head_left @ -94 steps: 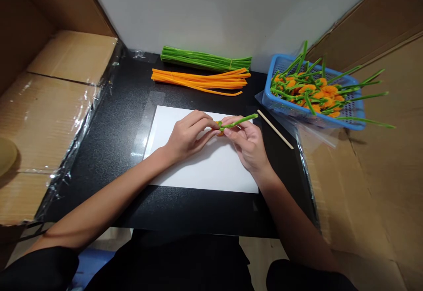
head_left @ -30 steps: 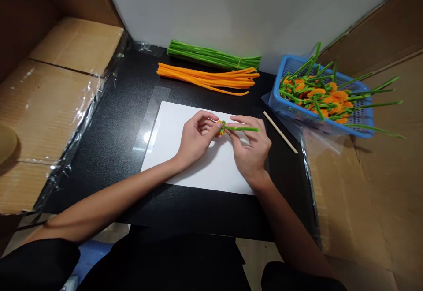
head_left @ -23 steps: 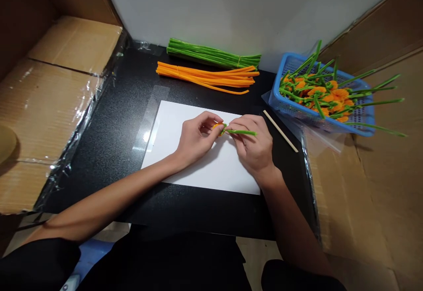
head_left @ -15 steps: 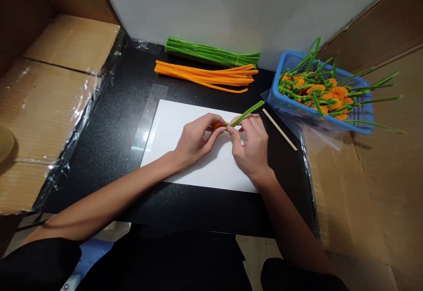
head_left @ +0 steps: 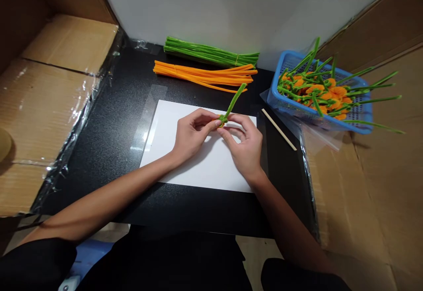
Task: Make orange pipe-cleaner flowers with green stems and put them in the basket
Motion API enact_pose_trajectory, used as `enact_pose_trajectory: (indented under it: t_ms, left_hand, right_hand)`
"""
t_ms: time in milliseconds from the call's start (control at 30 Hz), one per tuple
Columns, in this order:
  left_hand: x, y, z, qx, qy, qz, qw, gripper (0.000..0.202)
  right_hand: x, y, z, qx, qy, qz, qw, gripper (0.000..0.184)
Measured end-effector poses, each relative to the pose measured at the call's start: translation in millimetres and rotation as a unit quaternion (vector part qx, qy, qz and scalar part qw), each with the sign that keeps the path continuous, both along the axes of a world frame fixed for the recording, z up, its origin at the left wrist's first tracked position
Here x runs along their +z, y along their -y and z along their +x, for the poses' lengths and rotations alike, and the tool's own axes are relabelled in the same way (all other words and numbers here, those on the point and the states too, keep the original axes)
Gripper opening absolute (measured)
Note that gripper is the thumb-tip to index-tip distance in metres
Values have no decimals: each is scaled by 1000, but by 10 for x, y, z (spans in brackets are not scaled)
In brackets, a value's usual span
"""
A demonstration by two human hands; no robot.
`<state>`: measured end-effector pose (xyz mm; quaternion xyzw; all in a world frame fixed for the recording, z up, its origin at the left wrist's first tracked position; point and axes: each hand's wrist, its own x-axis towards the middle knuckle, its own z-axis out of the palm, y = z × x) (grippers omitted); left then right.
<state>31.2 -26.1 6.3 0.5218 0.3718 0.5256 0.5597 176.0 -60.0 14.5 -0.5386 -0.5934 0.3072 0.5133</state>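
Note:
Both my hands are together over a white paper sheet, pinching a small pipe-cleaner flower. My left hand holds its orange head, which my fingers mostly hide. My right hand grips the same spot from the other side, its fingertips at the base of the green chenille stem. That stem sticks up and away from me, slightly to the right. Behind the sheet lie a tied bundle of green pipe cleaners and a tied bundle of orange pipe cleaners.
A blue plastic basket at the right holds several finished orange flowers with green stems poking past its rim. A wooden stick lies beside the black table top. Cardboard lines both sides, and a white wall stands behind.
The green stem has swung from pointing right to pointing up and away from me. My hands have drawn closer together around the flower head.

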Motion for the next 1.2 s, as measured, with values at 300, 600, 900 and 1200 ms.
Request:
enact_pose_trajectory:
  t_ms: [300, 600, 900, 1200]
  left_hand:
    - [35, 62, 5, 6, -41, 41, 998, 15]
    - [24, 51, -47, 6, -111, 150, 982, 13]
    - [60, 72, -25, 18, -87, 138, 986, 11]
    - [-7, 44, -65, 65, -157, 225, 959, 8]
  right_hand:
    - [64, -16, 10, -23, -53, 15, 998, 3]
    - [90, -26, 18, -32, -47, 24, 998, 7]
    - [48, -19, -40, -34, -52, 66, 996, 6]
    - [81, -2, -34, 42, -94, -5, 995, 21]
